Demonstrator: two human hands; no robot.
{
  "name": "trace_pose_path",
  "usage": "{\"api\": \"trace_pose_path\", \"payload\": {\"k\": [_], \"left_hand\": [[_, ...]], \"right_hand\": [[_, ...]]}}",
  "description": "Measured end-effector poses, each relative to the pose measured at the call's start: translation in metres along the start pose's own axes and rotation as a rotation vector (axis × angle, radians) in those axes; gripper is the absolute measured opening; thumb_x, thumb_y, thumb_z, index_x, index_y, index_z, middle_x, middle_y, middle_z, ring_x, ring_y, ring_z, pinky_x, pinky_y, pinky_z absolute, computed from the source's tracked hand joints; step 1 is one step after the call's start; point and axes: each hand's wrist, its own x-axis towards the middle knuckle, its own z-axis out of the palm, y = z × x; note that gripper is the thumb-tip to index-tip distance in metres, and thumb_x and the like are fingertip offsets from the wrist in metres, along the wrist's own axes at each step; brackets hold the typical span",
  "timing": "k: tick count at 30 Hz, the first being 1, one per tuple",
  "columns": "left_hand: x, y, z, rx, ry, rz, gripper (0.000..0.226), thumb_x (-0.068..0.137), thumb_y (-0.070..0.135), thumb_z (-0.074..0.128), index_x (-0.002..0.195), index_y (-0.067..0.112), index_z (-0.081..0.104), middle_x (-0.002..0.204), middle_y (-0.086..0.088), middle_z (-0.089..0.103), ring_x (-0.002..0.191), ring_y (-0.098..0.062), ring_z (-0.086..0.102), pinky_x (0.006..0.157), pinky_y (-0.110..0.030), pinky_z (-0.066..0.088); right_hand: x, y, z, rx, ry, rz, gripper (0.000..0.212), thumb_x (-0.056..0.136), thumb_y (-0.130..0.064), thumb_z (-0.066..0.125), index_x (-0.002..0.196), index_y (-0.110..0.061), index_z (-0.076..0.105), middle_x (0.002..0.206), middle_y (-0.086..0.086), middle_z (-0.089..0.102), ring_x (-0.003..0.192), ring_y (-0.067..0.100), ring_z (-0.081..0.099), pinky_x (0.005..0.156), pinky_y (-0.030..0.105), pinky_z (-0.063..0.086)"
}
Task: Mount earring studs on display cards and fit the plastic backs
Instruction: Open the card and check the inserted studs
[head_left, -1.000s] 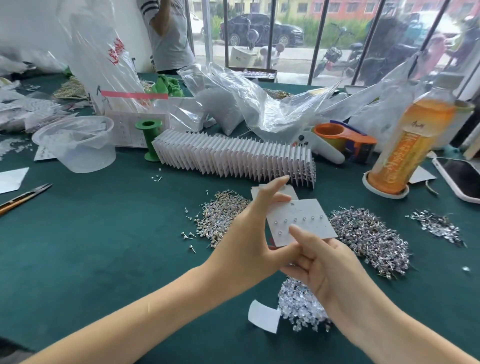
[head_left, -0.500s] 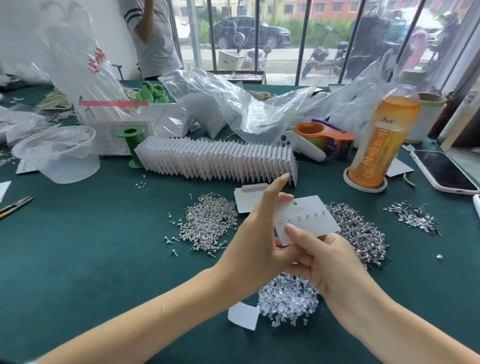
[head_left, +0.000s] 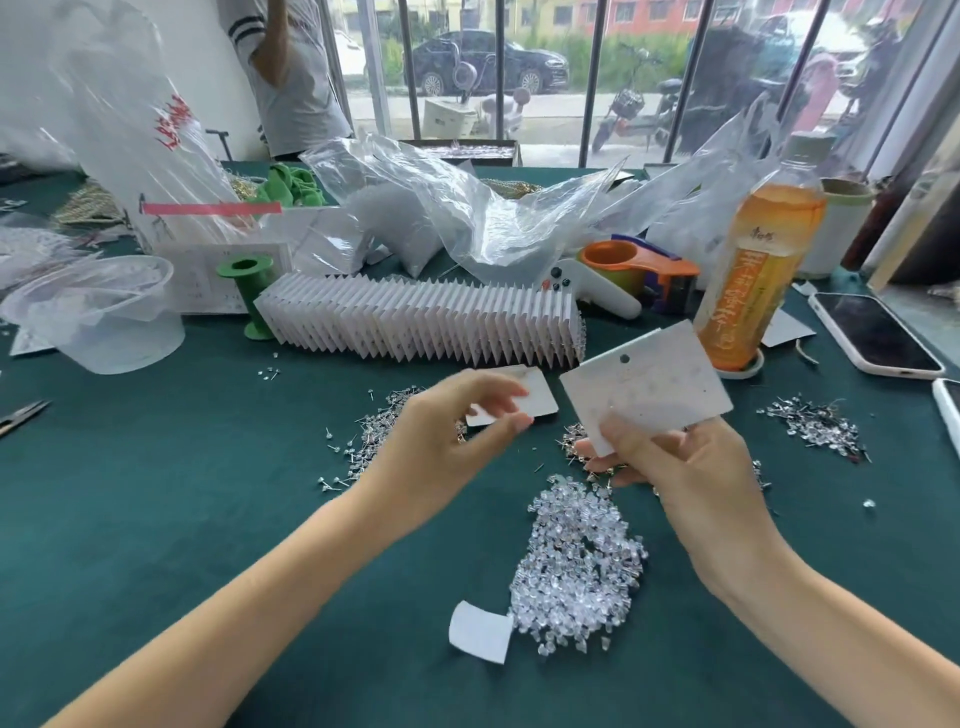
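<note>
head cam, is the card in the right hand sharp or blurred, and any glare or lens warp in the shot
Head view: the card held by the right hand is motion-smeared, its studs barely readable, and the left hand is slightly soft; daylight from the window puts glare on the plastic bags; wide-angle distortion tilts the window bars near the frame edges.

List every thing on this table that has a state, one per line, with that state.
Right hand: grips display card.
Display card: held up, tilted.
Left hand: fingers on small card.
Small card: flat on table.
Row of cards: standing on edge.
Plastic backs: loose pile.
Bottle: upright, capped.
Phone: screen dark.
Green spool: upright.
</note>
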Motion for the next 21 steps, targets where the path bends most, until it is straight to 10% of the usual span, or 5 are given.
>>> {"api": "trace_pose_path", "payload": {"k": [6, 21], "left_hand": [[-0.003, -0.014, 0.003, 0.176, -0.330, -0.005, 0.005, 0.083, 0.016, 0.071, 0.088, 0.016, 0.072, 0.081, 0.007, 0.068, 0.076, -0.001, 0.061, 0.076, -0.011, 0.045], [-0.006, -0.010, 0.003, 0.149, -0.417, 0.034, 0.007, 0.081, 0.014, 0.072, 0.087, 0.018, 0.071, 0.083, 0.008, 0.061, 0.077, -0.004, 0.059, 0.077, -0.013, 0.046]], "right_hand": [[0.004, 0.012, 0.005, -0.133, -0.095, -0.054, 0.025, 0.077, -0.025, 0.069, 0.095, -0.008, 0.069, 0.072, -0.002, 0.075, 0.059, 0.014, 0.070, 0.047, 0.015, 0.048], [-0.012, 0.027, 0.009, -0.224, 0.000, -0.185, 0.020, 0.079, -0.023, 0.069, 0.093, -0.009, 0.072, 0.070, -0.016, 0.072, 0.053, 0.000, 0.063, 0.050, 0.006, 0.041]]}}
